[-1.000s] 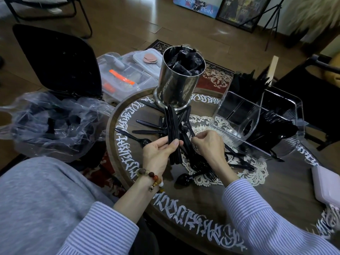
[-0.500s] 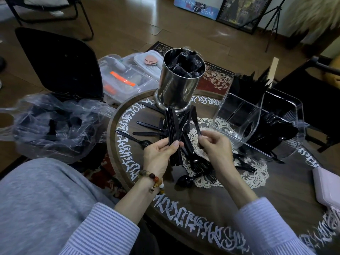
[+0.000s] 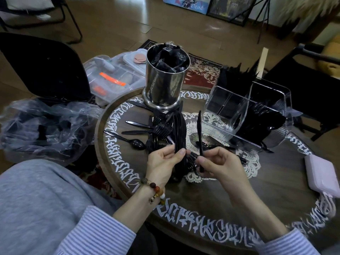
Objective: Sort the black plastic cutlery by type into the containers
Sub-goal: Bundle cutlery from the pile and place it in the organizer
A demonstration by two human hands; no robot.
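Cutlery (image 3: 156, 129) in black plastic lies scattered on the round table (image 3: 211, 196), between a steel canister (image 3: 166, 85) and a clear divided container (image 3: 246, 115) already stacked with black pieces. The left hand (image 3: 163, 163) grips a bundle of knives (image 3: 179, 137), thumb curled across its front, fingers wrapped behind. The right hand (image 3: 219, 163) pinches a single knife (image 3: 200, 137) low on its handle between thumb and curled fingertips, blade pointing up, just beside the bundle.
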